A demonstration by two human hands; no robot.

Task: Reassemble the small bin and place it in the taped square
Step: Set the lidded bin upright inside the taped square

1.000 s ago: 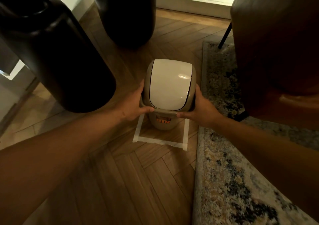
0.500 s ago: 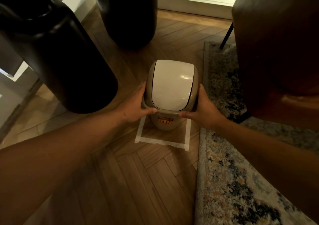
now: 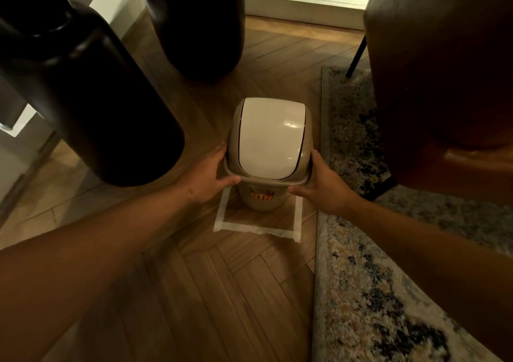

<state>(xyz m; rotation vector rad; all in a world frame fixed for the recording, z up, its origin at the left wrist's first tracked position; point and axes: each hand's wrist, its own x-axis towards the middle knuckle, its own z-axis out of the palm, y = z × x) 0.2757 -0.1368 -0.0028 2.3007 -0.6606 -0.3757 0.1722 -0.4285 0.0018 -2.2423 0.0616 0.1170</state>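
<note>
Herringbone wooden floor (image 3: 172,292) fills the near view, dim and warm-lit, with a mottled grey and cream patterned rug (image 3: 369,292) along its right side. My two bare forearms reach forward over it. Just beyond them I see a square of pale masking tape (image 3: 256,229) stuck to the boards; its far edge is hidden behind the small beige plastic bin (image 3: 262,199). That bin stands inside the square, its white domed swing lid (image 3: 268,136) seated in the beige collar. An orange label on the body is partly covered by the collar's rim, so I can only read "BIN". My left hand (image 3: 206,180) and right hand (image 3: 323,188) clasp the collar from either side, thumbs under the front rim, the other fingers wrapped out of sight. Farther off, two large dark rounded shapes (image 3: 91,95) loom at left, too shadowed to identify, and a brown leather chair (image 3: 444,70) is cut off at right.
</note>
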